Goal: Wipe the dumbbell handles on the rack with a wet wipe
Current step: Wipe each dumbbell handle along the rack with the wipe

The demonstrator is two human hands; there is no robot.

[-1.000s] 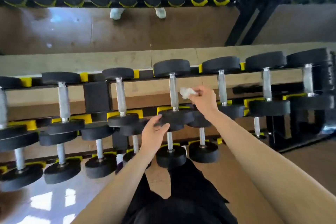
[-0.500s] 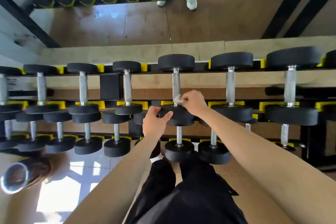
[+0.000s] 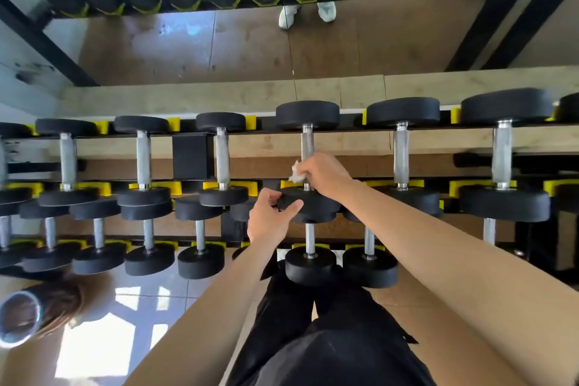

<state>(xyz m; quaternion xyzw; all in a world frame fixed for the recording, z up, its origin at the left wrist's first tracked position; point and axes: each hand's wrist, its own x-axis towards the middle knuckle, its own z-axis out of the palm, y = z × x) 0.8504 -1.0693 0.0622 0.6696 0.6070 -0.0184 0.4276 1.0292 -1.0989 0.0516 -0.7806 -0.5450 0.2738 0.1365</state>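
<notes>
And there's contact! The right hand (image 3: 326,174) closes the gap of a second ago, when it hung just to the right of the bar. Now its fingers (image 3: 308,170) are curled round the lower end of the knurled silver steel handle (image 3: 307,142), with the crumpled white wet wipe (image 3: 297,175) pinched against the metal and a tuft poking out on the left. This is the black round-headed dumbbell (image 3: 307,114) mid-row on the top tier of the black rack with yellow cradles (image 3: 191,155). The left hand (image 3: 271,218) hasn't budged: thumb and fingers grip the edge of the near black head (image 3: 313,202), steadying it (sensible, since a round head could roll in its cradle). So the approach is over and the wiping proper begins. The wipe sits low on the bar, the upper stretch looks untouched, and I'd expect a stroke upward next. The neighbouring handles (image 3: 401,153) to the right presumably wait their turn
</notes>
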